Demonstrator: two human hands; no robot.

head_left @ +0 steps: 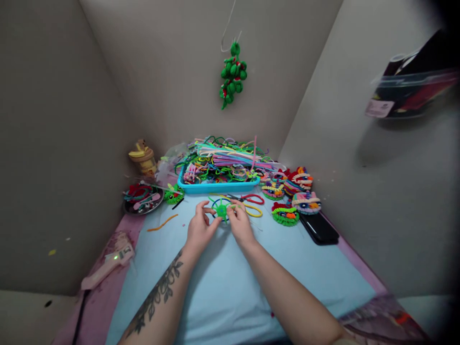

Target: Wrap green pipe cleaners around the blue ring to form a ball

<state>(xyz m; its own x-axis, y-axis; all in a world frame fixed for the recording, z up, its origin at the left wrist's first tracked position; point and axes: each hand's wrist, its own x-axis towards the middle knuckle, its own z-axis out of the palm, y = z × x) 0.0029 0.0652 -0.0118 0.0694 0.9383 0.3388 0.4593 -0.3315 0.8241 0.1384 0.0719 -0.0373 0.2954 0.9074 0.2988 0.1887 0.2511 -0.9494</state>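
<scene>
A round green spoked piece [222, 211], no long axis shown, is held over a blue cloth [223, 287] — pinched near three o'clock by the right hand [241, 226] and flanked near eight by the equally close left hand [200, 227], whose grip cannot be told.

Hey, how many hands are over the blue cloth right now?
2. The left hand is at the left side of the green piece, the right hand at its right side. No other hand shows.
</scene>
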